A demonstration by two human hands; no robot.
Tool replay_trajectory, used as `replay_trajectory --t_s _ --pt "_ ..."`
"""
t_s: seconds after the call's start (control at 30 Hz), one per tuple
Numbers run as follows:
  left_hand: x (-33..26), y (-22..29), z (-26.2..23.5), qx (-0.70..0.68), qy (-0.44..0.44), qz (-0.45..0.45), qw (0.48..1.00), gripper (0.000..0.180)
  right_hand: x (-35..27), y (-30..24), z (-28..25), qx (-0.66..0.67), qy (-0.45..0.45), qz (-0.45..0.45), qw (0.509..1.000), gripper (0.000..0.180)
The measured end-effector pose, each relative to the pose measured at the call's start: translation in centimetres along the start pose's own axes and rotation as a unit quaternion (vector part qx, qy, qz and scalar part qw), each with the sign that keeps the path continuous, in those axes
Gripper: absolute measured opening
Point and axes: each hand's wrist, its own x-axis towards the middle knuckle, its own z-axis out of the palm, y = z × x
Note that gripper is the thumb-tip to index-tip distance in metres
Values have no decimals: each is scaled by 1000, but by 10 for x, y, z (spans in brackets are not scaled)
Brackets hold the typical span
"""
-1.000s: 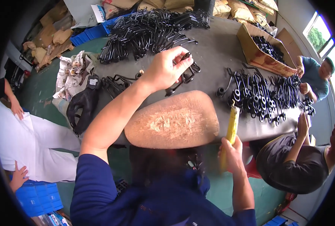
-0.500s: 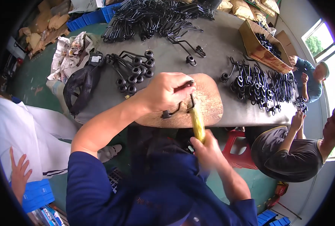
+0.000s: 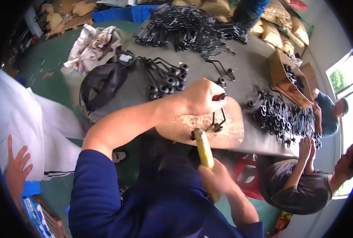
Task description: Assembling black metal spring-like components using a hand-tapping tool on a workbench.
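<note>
left hand [image 3: 202, 97] – pinching black wire part [image 3: 217, 121] over wooden block [image 3: 228, 133] | right hand [image 3: 218, 178] – fist around yellow-handled tool [image 3: 203, 148]

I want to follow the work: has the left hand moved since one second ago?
Yes. The left hand came back from the far metal parts to the wooden block, now holding a black part on it.

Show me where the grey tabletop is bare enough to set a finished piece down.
Bare grey table lies between the small row of black parts and the cardboard box. The far end is buried under the big pile of black wire parts, the right edge under another heap. The wooden block is taken by the left hand and its black part.
</note>
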Motion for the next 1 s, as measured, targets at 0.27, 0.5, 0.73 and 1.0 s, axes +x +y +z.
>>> replay_trajectory --t_s 0.27,0.5,0.73,1.0 --pt "11 -14 -104 -183 133 -148 963 18 4 11 -59 101 195 -136 966 27" --pt "-14 -132 -203 -106 172 -395 896 25 47 60 -110 210 264 -91 937 19" --pt "76 -137 -151 273 199 -225 914 42 57 65 -116 229 258 -66 936 19" --pt "181 -187 32 -62 288 -456 840 20 56 57 -121 232 243 -79 939 20"
